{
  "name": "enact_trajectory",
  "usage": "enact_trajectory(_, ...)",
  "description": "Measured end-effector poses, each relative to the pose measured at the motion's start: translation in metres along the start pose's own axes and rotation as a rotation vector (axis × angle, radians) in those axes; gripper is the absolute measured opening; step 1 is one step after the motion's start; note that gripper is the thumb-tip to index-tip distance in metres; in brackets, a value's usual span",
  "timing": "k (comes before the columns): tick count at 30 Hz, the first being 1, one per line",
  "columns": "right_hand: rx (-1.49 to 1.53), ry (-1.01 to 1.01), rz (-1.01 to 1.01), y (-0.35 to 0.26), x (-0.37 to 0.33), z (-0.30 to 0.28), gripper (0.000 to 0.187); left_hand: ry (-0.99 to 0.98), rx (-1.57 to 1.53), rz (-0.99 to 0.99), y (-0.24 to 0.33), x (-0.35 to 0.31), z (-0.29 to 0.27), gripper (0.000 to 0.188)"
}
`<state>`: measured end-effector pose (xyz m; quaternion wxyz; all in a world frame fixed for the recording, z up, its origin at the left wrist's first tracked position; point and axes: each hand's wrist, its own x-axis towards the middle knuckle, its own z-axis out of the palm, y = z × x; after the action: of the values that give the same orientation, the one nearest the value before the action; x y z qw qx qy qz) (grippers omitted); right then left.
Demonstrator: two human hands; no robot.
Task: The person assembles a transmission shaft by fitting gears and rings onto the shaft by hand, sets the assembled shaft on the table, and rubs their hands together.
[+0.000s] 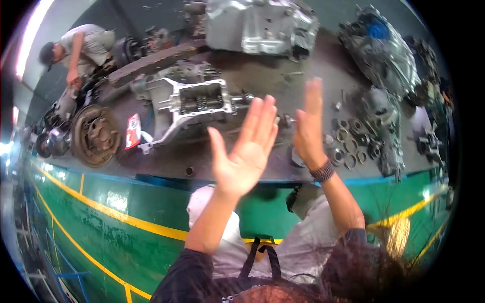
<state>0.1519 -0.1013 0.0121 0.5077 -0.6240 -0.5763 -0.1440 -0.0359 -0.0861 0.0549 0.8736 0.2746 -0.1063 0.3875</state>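
Both my hands are raised in front of me, empty. My left hand point(246, 149) shows its palm with the fingers straight and held together. My right hand point(307, 126) is seen edge-on, fingers straight up, with a dark braided band at the wrist. Behind them, on the dark oily floor point(262, 76), lies an opened grey gearbox housing point(194, 103) with its gears showing. Just right of my right hand are several metal rings and bearings point(351, 144). Neither hand touches any part.
A rusty brake drum point(95, 134) lies at the left. A large silver gearbox case point(260, 22) sits at the top, another grimy gearbox point(381, 50) at the top right. Another person point(78, 50) bends over parts at the far left. Green floor with yellow lines point(126, 214) is below.
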Motion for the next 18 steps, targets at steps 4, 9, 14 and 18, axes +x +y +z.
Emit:
enact_trajectory(4, 0.281, -0.097, -0.355, -0.062, -0.049, -0.003, 0.079, -0.067, 0.184, 0.085, -0.051, 0.006, -0.041, 0.104)
enact_trajectory(9, -0.085, -0.206, -0.883, -0.001, -0.043, -0.006, 0.076, -0.387, -0.07, -0.369, -0.041, 0.004, -0.05, 0.1)
enact_trajectory(14, 0.156, -0.154, -0.061, 0.008, -0.006, -0.015, 0.069, -0.371, 0.81, 0.055, -0.039, -0.021, 0.026, 0.084)
enact_trajectory(18, 1.013, -0.156, 0.296, -0.018, -0.019, -0.008, 0.08, -0.642, 2.09, 0.74, -0.065, -0.017, -0.03, 0.07)
